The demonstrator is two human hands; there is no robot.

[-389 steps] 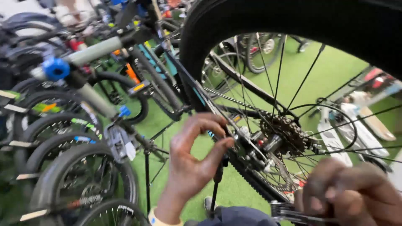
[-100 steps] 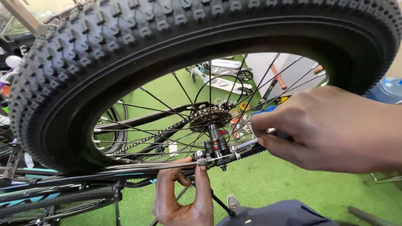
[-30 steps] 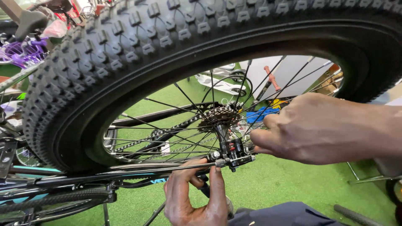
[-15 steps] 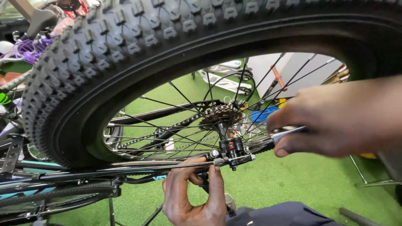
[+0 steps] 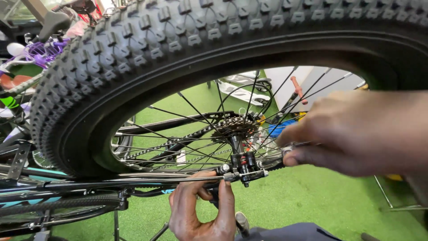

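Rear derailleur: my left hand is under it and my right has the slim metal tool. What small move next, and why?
Probably steady the rear derailleur with the left hand and bring the metal tool in the right hand in to its fitting. The tool's tip sits to the side, not on it, while the left fingers already touch the frame beside it.

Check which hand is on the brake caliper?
The left hand, fingers up at the caliper below the hub. The right hand sits higher, pinching a thin metal tool.
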